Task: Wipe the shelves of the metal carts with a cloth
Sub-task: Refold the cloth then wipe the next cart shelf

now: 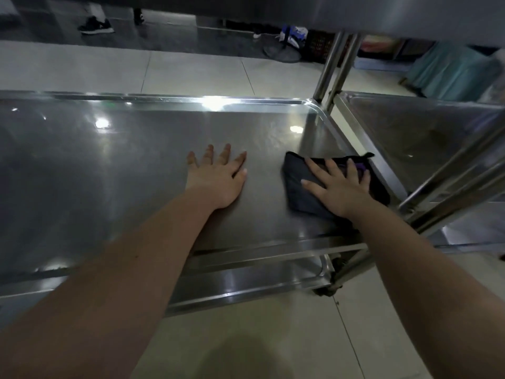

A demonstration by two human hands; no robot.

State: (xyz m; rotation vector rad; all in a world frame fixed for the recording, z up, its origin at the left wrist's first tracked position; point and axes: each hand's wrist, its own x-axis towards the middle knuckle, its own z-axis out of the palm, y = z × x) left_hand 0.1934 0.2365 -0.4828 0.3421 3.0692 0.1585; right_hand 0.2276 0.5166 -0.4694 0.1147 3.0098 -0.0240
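Note:
A shiny metal cart shelf (109, 165) with a raised rim fills the middle of the head view. My left hand (218, 179) lies flat on it with fingers spread and nothing under it. A folded dark cloth (297, 184) with a purple patch lies near the shelf's right edge. My right hand (338, 187) presses down flat on the cloth, fingers spread over it. An upper shelf (410, 12) of the cart hangs overhead at the top right.
A second metal cart's shelf (426, 138) stands close on the right, its posts (336, 64) between the two. The floor is pale tile (191, 69). A black shoe (95, 26) and bags (295, 36) lie at the far side, a teal object (453, 69) at the right.

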